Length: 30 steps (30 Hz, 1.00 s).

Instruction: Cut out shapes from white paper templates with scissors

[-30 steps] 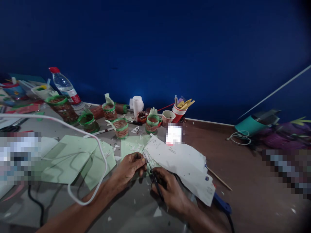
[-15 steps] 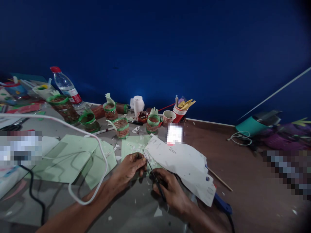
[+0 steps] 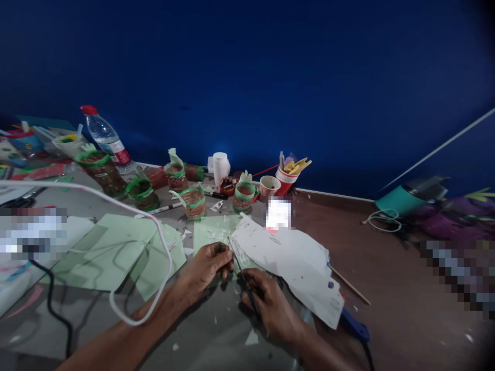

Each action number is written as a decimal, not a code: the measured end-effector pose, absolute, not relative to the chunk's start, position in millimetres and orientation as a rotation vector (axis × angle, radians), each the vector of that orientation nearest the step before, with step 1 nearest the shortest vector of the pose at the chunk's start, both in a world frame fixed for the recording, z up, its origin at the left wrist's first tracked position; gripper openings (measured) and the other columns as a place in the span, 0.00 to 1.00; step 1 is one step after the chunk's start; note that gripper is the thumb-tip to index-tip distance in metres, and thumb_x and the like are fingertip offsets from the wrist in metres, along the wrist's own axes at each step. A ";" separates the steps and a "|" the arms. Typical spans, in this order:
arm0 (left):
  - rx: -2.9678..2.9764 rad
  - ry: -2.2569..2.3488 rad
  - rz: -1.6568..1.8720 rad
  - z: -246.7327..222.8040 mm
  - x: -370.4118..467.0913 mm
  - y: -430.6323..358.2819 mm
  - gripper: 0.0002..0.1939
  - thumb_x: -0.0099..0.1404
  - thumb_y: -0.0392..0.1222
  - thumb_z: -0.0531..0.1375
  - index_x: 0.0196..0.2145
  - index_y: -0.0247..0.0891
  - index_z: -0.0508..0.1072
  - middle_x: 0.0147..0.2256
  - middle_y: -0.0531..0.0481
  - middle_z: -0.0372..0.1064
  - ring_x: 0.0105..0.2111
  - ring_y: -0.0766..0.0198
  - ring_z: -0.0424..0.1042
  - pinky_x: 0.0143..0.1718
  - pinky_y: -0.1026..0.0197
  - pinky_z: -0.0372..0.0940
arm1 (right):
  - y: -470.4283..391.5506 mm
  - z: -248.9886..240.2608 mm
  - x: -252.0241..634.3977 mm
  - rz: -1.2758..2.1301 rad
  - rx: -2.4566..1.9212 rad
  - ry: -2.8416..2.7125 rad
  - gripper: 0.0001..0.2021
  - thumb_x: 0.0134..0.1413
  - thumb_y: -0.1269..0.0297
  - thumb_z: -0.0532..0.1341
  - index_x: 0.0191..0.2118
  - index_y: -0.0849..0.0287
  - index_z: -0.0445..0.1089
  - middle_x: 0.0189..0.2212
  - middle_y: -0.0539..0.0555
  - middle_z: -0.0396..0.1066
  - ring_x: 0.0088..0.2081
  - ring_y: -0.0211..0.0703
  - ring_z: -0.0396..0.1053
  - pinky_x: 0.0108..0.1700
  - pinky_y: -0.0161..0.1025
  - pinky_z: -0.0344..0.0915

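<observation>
My right hand [image 3: 268, 304] is closed around the handles of dark scissors [image 3: 243, 273], whose narrow blades point up and to the left. Beside the blades my left hand [image 3: 212, 265] is pinched, its thumb against the fingers; what it holds, if anything, is too small to make out. A pale green sheet [image 3: 211, 226] with cut scraps lies beyond both hands. To the right is a white sheet [image 3: 286, 252] with small drawn shapes. White paper bits [image 3: 252, 337] are scattered on the grey surface near me.
Brown and green jars [image 3: 194, 203] line the back, beside a bottle [image 3: 106, 139] and a red cup of tools [image 3: 286, 180]. A white cable [image 3: 164, 242] loops over my left forearm. At right lie a wooden stick [image 3: 350, 283] and a blue tool [image 3: 356, 324].
The fingers of my right hand have shifted slightly on the scissors, and the handles have moved a little to the left. My left hand has stayed almost still.
</observation>
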State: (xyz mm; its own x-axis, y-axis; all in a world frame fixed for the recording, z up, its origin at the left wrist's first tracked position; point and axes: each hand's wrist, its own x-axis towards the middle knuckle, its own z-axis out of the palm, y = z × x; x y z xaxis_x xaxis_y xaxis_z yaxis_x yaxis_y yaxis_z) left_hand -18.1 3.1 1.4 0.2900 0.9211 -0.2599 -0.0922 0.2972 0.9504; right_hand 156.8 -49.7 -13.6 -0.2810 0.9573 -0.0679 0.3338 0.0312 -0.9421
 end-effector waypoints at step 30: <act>1.046 1.031 0.862 -2.5 -19.2 5.1 0.17 0.54 0.51 0.61 0.21 0.35 0.65 0.19 0.54 0.64 0.15 0.72 0.59 0.19 0.67 0.53 | -50.0 -13.3 154.6 1.217 -1.386 -1.698 0.12 0.47 0.73 0.56 0.39 0.60 0.70 0.24 0.50 0.66 0.27 0.39 0.63 0.29 0.31 0.61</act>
State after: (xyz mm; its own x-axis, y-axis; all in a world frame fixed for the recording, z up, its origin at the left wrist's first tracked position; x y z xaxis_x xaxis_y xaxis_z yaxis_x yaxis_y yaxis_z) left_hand -19.2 5.1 -2.5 0.2952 0.9225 -0.2486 -0.0807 0.2833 0.9556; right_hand 154.6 -50.0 -13.3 -0.2534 0.9638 -0.0832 0.3883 0.0225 -0.9213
